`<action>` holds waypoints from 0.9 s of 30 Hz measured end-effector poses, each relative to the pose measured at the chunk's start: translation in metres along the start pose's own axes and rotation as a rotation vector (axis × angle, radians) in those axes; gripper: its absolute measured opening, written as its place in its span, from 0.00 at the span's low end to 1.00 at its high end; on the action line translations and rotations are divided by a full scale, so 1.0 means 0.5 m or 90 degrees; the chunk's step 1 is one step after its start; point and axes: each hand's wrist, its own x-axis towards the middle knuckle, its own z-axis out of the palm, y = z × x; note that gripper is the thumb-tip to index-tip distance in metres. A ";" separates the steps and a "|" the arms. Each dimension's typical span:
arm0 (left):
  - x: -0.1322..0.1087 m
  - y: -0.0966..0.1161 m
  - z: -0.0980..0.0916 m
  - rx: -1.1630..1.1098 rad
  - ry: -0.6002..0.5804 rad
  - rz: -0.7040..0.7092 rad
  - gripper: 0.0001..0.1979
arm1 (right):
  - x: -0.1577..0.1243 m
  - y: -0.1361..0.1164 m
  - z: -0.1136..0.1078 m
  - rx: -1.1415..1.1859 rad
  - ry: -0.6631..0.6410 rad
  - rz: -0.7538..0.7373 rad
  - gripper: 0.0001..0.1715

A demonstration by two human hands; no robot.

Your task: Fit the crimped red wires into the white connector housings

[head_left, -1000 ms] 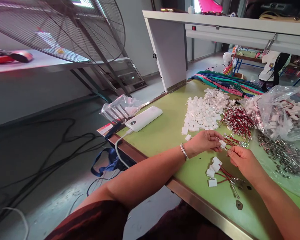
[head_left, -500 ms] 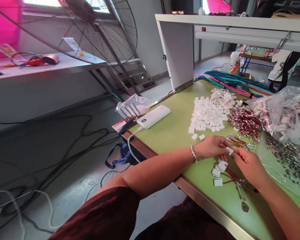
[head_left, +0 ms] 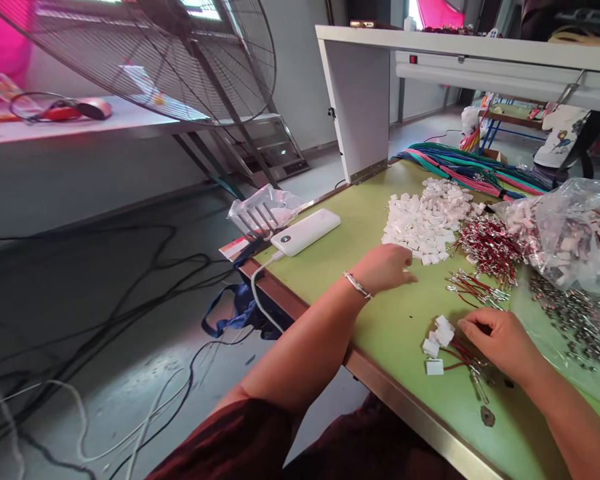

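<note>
My left hand is at the near edge of a heap of small white plastic connector housings, thumb and fingers apart, with nothing visible between them. My right hand is closed, thumb against curled fingers, above a small group of white housings with red wires. Whatever its fingers hold, if anything, is hidden. Just beyond this hand lie several loose red wires with metal terminals. A bigger pile of red terminal wires sits behind them.
A clear plastic bag of white parts and a spread of small metal pieces lie at right. Cable bundles run along the back. A white power bank with a cable is near the left table edge. A large fan stands beyond.
My hands have come apart from the white housing they both held. The left moved left and away to the heap; the right moved slightly down, nearer the wired housings.
</note>
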 end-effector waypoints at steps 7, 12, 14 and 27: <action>-0.006 0.025 0.036 0.122 -0.052 0.081 0.11 | 0.050 0.036 -0.004 -0.266 0.187 -0.003 0.13; -0.001 0.041 0.040 0.056 -0.017 0.132 0.11 | 0.063 0.016 0.034 -0.424 0.151 0.002 0.14; 0.003 0.043 0.042 -0.008 0.010 0.129 0.08 | 0.061 0.012 0.035 -0.442 0.138 0.007 0.14; 0.020 0.074 0.061 -0.723 -0.077 -0.112 0.04 | 0.055 -0.019 0.017 -0.435 0.053 0.078 0.11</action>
